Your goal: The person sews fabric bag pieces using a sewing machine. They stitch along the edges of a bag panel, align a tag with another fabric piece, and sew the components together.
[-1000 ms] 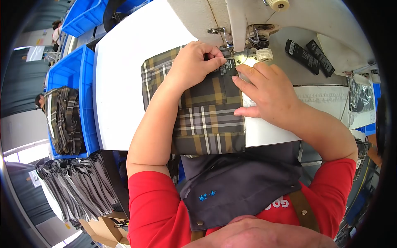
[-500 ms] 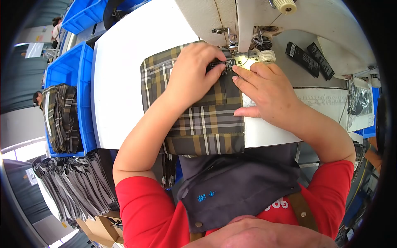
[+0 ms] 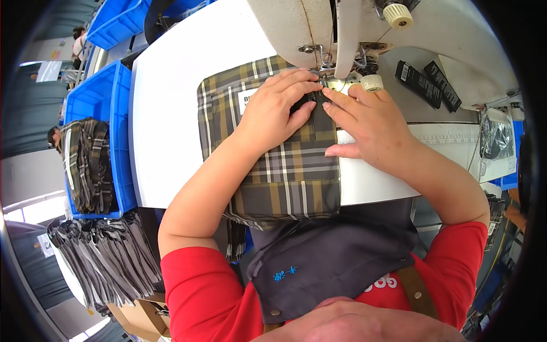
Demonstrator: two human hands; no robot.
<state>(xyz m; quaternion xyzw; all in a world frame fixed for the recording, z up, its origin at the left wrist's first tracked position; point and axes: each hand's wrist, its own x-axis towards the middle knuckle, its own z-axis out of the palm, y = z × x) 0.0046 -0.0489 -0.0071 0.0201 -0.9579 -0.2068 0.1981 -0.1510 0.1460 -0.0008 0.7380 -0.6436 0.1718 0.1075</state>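
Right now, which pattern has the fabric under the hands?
The fabric is dark plaid with brown and white bands (head view).

The cloth (image 3: 293,165) is plaid — olive, black, grey, white; the shirt (image 3: 205,285), red.

Bright light — white tabletop (image 3: 165,119) nearly washed out — fisheye edges curving into black

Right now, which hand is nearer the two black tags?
Right. The right hand is left of the black tags, not touching them; the left hand is farther left, on the plaid fabric.
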